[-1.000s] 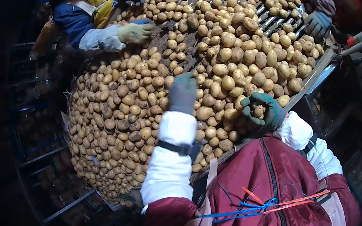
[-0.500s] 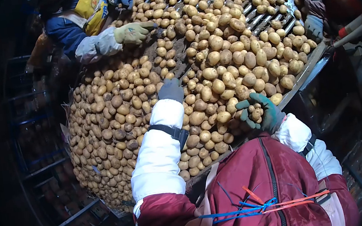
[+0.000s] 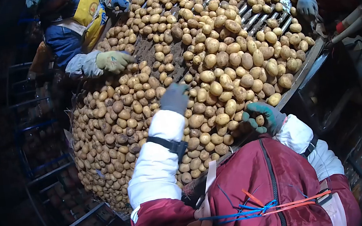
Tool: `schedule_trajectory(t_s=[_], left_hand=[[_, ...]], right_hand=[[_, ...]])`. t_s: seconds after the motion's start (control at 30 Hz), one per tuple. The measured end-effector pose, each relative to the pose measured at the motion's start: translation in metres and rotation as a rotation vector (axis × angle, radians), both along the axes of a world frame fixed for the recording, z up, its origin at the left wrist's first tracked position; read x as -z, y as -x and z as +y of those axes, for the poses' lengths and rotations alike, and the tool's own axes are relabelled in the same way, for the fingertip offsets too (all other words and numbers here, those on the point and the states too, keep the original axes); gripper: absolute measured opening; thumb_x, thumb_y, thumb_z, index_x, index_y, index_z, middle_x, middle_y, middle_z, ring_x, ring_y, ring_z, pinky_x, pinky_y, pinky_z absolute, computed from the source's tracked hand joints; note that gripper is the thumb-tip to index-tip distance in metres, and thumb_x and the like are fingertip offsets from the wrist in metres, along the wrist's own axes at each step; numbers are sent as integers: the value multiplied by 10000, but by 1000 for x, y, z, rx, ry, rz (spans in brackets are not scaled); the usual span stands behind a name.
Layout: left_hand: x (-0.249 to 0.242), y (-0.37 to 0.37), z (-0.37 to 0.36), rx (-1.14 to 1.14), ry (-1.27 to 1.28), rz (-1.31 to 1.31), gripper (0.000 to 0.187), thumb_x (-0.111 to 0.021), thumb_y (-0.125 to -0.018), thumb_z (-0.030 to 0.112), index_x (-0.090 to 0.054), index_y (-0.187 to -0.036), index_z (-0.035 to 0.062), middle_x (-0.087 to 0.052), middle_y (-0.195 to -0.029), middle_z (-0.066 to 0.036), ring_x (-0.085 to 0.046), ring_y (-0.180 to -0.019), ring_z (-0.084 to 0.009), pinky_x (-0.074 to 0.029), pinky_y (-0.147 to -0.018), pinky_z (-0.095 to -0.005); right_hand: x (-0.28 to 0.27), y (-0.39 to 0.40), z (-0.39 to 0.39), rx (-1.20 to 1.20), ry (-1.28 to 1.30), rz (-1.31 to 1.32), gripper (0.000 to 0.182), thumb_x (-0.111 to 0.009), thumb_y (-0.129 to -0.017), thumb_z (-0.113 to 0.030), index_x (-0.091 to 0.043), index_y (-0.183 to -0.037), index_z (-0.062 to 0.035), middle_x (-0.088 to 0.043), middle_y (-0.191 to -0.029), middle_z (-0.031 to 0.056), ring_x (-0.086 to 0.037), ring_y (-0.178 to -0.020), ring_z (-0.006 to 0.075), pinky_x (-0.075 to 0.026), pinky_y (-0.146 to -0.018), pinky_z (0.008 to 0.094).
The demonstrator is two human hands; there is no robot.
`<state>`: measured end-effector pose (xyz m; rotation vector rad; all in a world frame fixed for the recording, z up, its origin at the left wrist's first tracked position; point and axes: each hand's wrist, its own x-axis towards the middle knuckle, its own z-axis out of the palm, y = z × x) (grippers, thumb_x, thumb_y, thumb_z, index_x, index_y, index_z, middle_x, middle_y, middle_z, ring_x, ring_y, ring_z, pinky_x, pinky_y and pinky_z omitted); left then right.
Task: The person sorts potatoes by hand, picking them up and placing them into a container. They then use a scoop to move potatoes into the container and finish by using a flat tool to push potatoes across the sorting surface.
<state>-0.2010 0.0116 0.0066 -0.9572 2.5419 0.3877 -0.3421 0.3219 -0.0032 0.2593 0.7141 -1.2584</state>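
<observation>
My left hand point(image 3: 174, 98), in a grey glove with green fingertips, is over the middle of a large heap of potatoes point(image 3: 226, 83). Its fingers are bent and close together at the edge of a soil-covered strip, and what they hold, if anything, is hidden. My right hand point(image 3: 265, 117), gloved in green and grey, is curled palm up near the wooden edge by my body. Small potatoes point(image 3: 260, 120) rest inside its fingers, mostly covered by them.
Across the heap, a person's yellowish gloved hand point(image 3: 115, 61) touches potatoes at the left. Another person's grey-gloved hand point(image 3: 307, 7) is at the far right. Metal slats point(image 3: 253, 22) show between potatoes. A wooden board point(image 3: 303, 70) borders the right side, near pole-like handles point(image 3: 349, 24).
My left hand has shifted slightly toward me and its fingers have turned right. The right fingers have closed further over the small potatoes. The co-worker's yellowish glove has moved left and nearer.
</observation>
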Motion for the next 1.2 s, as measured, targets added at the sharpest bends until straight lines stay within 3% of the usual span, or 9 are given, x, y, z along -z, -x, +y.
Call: schedule_trajectory(t_s=[0.13, 0.23, 0.37, 0.63, 0.83, 0.87, 0.97, 1.0, 1.2], left_hand=[[-6, -41, -56, -45, 222, -10, 265, -597, -844, 194, -736, -1070, 191, -653, -1105, -142, -650, -1026, -322, -519, -904, -423], [-1, -39, -48, -113, 99, 398, 258, -635, -829, 220, -745, -1042, 125, -674, -1023, -158, -664, -945, -342, -530, -860, -401], [13, -3, -19, -68, 15, 440, 253, -625, -846, 227, -746, -1040, 120, -687, -1040, -149, -664, -970, -338, -528, -873, -407], [15, 27, -3, 66, 16, 144, 335, -627, -909, 322, -678, -1200, 165, -653, -1165, -136, -640, -1055, -344, -509, -925, -430], [3, 10, -27, -1, 99, 193, 353, -632, -917, 300, -633, -1248, 178, -648, -1174, -129, -635, -1075, -340, -512, -922, -431], [8, 8, -32, 28, 177, 320, 243, -607, -909, 277, -653, -1134, 200, -624, -1149, -117, -646, -1019, -320, -536, -864, -443], [19, 10, 1, 177, 19, 290, 205, -608, -908, 257, -677, -1095, 207, -622, -1140, -111, -649, -1013, -313, -542, -848, -432], [32, 10, 3, 170, 33, 299, 184, -665, -882, 211, -723, -1048, 159, -647, -1089, -124, -649, -982, -333, -540, -849, -409], [40, 16, -5, 95, -18, 189, 226, -663, -890, 185, -708, -1109, 160, -635, -1131, -130, -638, -1025, -337, -526, -893, -419]], right_hand=[[24, -4, 8, 86, 95, 32, 471, -557, -984, -460, -683, -979, -5, -659, -668, 51, -584, -473, 156, -444, -393, 241], [15, -8, 5, 161, 106, -130, 524, -516, -989, -490, -681, -1066, 1, -703, -761, 90, -649, -547, 207, -507, -445, 295], [8, -3, 3, 85, 58, -135, 556, -506, -985, -505, -630, -1230, -21, -729, -994, 126, -718, -723, 246, -552, -516, 318], [-5, -9, 2, 67, 116, 91, 392, -568, -988, -344, -637, -1169, -3, -627, -787, 60, -593, -622, 145, -451, -500, 250], [-1, -5, 6, -33, 5, 265, 314, -597, -963, -280, -667, -1065, 8, -562, -669, 31, -506, -512, 111, -390, -460, 233], [-1, -5, 5, -33, 5, 264, 314, -597, -963, -280, -667, -1065, 8, -562, -669, 31, -506, -512, 111, -390, -460, 233], [1, -6, 3, -18, -34, 242, 294, -598, -955, -268, -670, -1023, 9, -559, -656, 28, -488, -479, 110, -384, -444, 232], [-1, -6, 2, -31, -31, 252, 288, -599, -955, -267, -670, -1012, 6, -558, -655, 26, -489, -480, 109, -385, -440, 234], [-3, -9, -1, -61, -43, 276, 276, -603, -951, -274, -673, -1001, -11, -554, -647, 20, -499, -486, 107, -391, -436, 239]])
